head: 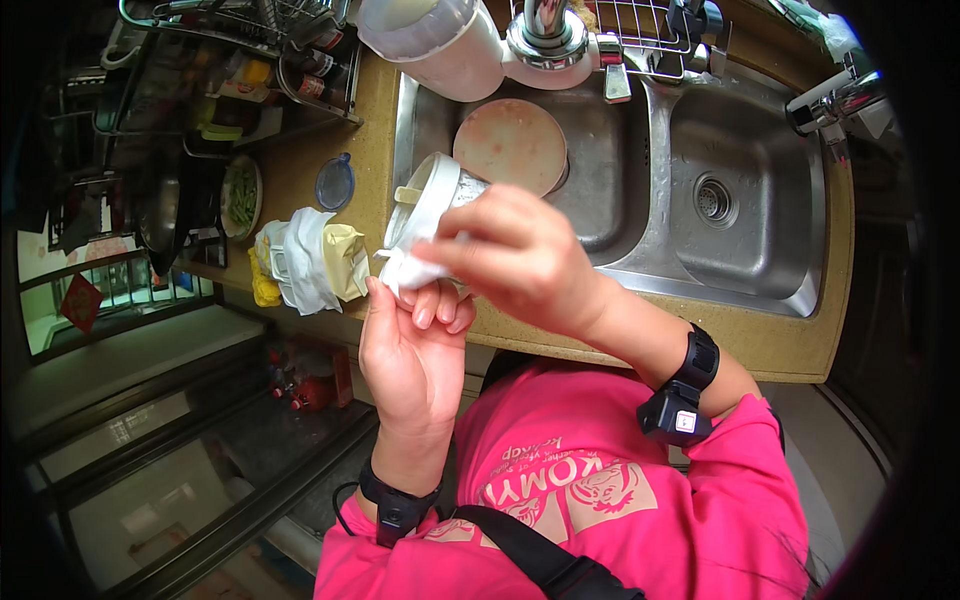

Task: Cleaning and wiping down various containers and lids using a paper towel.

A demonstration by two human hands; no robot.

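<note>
My left hand (420,345) is raised palm up at the counter's front edge, its thumb and curled fingers holding a white cloth or tissue (414,271). Above it, my right hand (517,259) has bent fingers over the same white piece; they are slightly blurred, and its grip is partly hidden. Just beyond both hands a container with a white rim (439,196) lies tilted beside the sink, partly covered by my right hand. What supports it cannot be seen. To the left stands a bundle of white and yellow packages (307,259).
A double steel sink (658,187) holds a round pinkish board or lid (511,142) in its left basin. A faucet-mounted filter (551,45) and a white pitcher (439,56) overhang it. On the left are a blue lid (334,182), a plate of green vegetables (242,196) and a bottle rack (300,75).
</note>
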